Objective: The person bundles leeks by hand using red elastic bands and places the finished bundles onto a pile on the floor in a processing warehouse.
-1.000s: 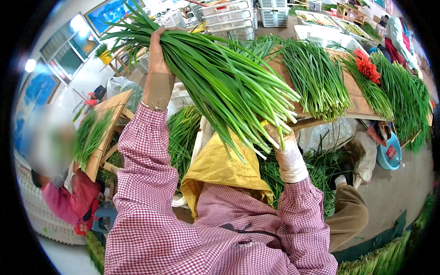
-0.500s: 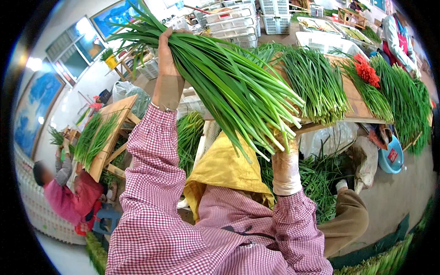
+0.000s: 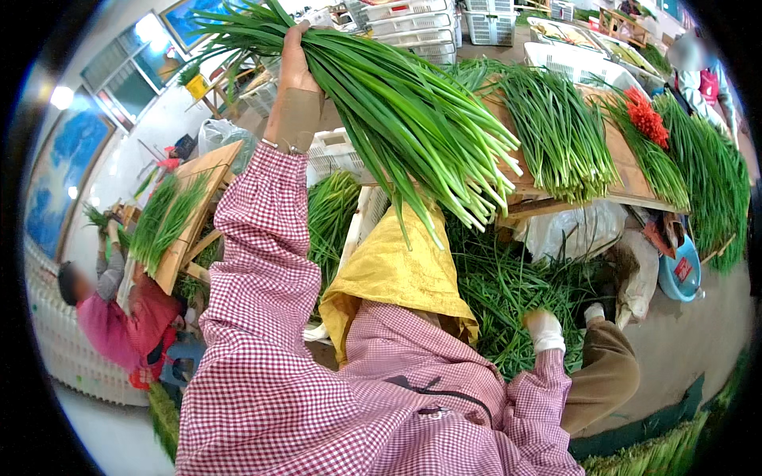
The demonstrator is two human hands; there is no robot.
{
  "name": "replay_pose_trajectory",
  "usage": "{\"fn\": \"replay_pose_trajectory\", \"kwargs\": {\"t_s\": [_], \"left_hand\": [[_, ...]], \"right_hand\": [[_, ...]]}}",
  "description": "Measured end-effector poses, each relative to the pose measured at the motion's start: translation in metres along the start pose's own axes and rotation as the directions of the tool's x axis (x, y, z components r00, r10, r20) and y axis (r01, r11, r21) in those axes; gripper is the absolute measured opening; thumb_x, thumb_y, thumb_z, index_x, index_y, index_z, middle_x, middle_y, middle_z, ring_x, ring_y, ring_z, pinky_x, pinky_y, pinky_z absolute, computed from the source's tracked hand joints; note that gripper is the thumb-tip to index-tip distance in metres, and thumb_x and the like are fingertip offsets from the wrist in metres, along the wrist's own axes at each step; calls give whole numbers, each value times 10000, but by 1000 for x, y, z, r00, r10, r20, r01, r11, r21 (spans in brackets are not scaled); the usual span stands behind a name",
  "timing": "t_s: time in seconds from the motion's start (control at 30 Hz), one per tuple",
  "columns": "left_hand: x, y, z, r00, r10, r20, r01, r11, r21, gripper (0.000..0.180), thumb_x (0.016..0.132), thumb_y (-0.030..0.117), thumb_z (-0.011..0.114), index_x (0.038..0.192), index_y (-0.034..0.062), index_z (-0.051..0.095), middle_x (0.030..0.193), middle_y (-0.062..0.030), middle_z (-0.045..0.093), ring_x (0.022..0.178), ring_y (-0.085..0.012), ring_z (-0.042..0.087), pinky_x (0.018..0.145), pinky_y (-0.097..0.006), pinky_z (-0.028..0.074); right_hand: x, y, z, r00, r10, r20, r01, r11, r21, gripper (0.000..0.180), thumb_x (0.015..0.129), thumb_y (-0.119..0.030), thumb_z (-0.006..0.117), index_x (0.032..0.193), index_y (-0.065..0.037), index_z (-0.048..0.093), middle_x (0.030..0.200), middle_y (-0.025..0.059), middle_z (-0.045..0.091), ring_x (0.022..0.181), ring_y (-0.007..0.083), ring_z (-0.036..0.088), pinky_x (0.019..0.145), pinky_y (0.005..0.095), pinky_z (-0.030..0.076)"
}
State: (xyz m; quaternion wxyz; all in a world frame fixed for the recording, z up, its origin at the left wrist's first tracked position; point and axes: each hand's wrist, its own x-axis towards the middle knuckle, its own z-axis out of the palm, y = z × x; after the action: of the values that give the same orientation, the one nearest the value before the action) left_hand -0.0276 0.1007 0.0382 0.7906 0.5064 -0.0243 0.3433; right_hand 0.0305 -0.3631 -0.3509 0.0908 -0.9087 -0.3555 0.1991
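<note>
My left hand [image 3: 295, 63] is raised at the upper left, closed round the leafy end of a big bunch of garlic chives [image 3: 405, 119]. The bunch slants down to the right, its pale stem ends fanned out and hanging free. Low on the right, my right hand [image 3: 543, 325], in a whitish glove, is over a heap of loose green leaves [image 3: 508, 293]. Its fingers are too blurred to make out. A yellow cloth [image 3: 397, 270] lies over my lap, below the stem ends.
Bunched chives [image 3: 552, 131] lie on a wooden board [image 3: 623, 166] ahead, beside a red tie bundle [image 3: 647, 119]. A blue basin [image 3: 681, 270] stands at right. White crates [image 3: 413, 32] are stacked behind. One co-worker [image 3: 119, 333] sits at left; another [image 3: 702, 79] stands far right.
My right hand has left the stem ends and dropped down to the right, over the loose leaves. My left hand still holds the chives, slightly higher in view.
</note>
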Motion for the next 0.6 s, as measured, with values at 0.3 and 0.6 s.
{"fn": "replay_pose_trajectory", "kwargs": {"t_s": [0.3, 0.6], "left_hand": [[-10, -14, 29, 986, 92, -141, -91, 996, 11, 191, 814, 201, 570, 786, 12, 582, 717, -115, 619, 664, -235, 609, 662, -344, 532], [12, 14, 24, 998, -1, 57, 4, 998, -61, 263, 819, 252, 549, 824, -10, 573, 735, -139, 625, 673, -254, 617, 633, -384, 537]], "right_hand": [[-23, -143, -171, 846, -99, -525, 533, 228, 815, 411, 894, -267, 540, 1199, 7, 518, 1154, 74, 574, 995, 159, 548, 886, 268, 423], [5, -142, -165, 868, -216, -447, 368, -324, 871, 526, 904, -289, 516, 1306, 18, 372, 1061, 101, 591, 800, 119, 577, 735, 250, 484]]}}
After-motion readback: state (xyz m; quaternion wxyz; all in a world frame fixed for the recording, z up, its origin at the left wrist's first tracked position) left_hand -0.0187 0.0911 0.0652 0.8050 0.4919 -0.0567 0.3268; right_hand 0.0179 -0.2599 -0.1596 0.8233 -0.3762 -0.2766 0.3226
